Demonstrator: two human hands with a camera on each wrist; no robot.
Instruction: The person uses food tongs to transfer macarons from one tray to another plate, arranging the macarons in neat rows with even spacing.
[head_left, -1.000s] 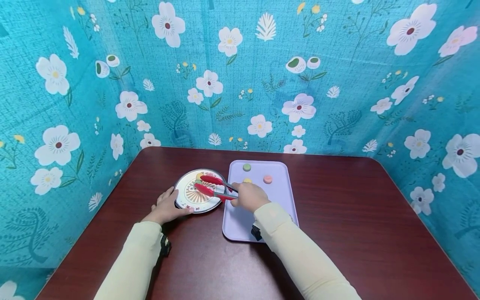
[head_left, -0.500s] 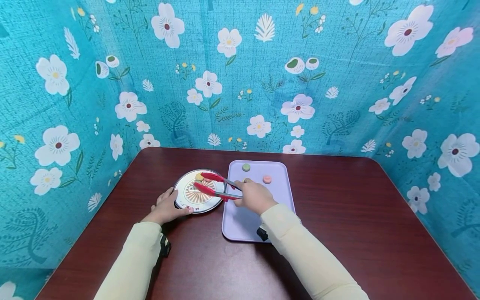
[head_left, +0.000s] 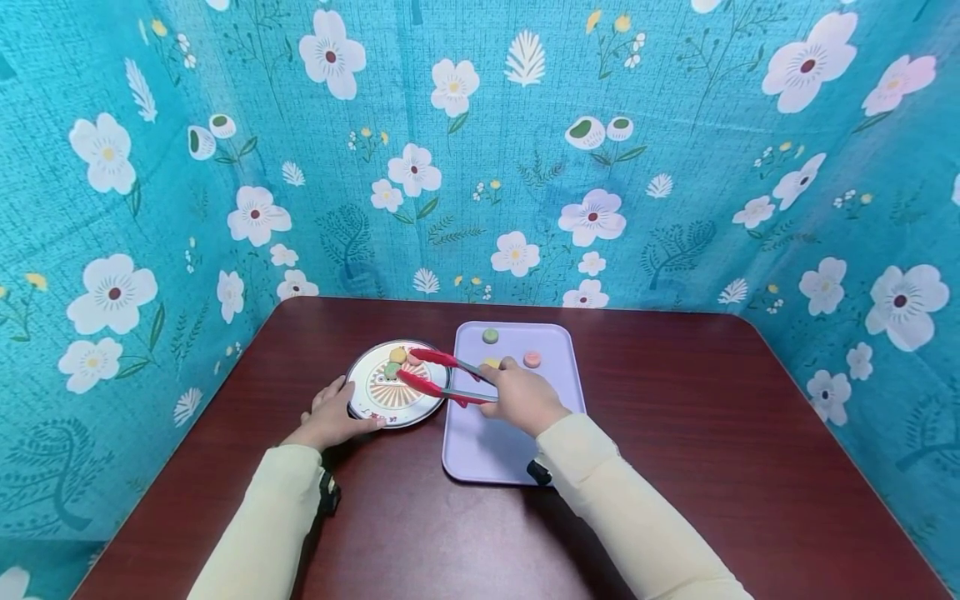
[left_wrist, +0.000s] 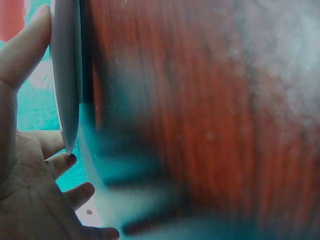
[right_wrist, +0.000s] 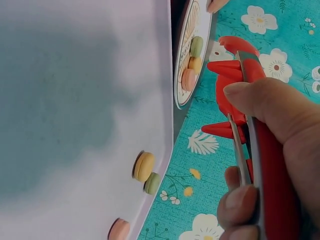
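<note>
A round white plate (head_left: 366,390) with a printed pattern sits on the table at left centre. My left hand (head_left: 327,419) holds its near-left rim, thumb over the edge and fingers spread along the side. On it, grouped together, are a green macaron (head_left: 392,371), a yellow macaron (head_left: 398,355) and a pink macaron (head_left: 413,357). My right hand (head_left: 527,397) grips red-tipped metal tongs (head_left: 422,382). Their tips are spread apart over the plate's right part, beside the macarons, with nothing pinched between them. In the right wrist view the thumb lies along the red handle (right_wrist: 275,175).
A lilac tray (head_left: 480,454) lies right of the plate, partly under my right hand. It bears a green macaron (head_left: 490,335), a pink macaron (head_left: 532,359) and a yellow macaron (right_wrist: 144,166). A floral teal cloth (head_left: 465,167) hangs behind the dark wooden table (head_left: 675,400).
My right hand and the tongs have drawn back to the right, uncovering the green, yellow and pink macarons on the plate. The left hand has stayed on the rim.
</note>
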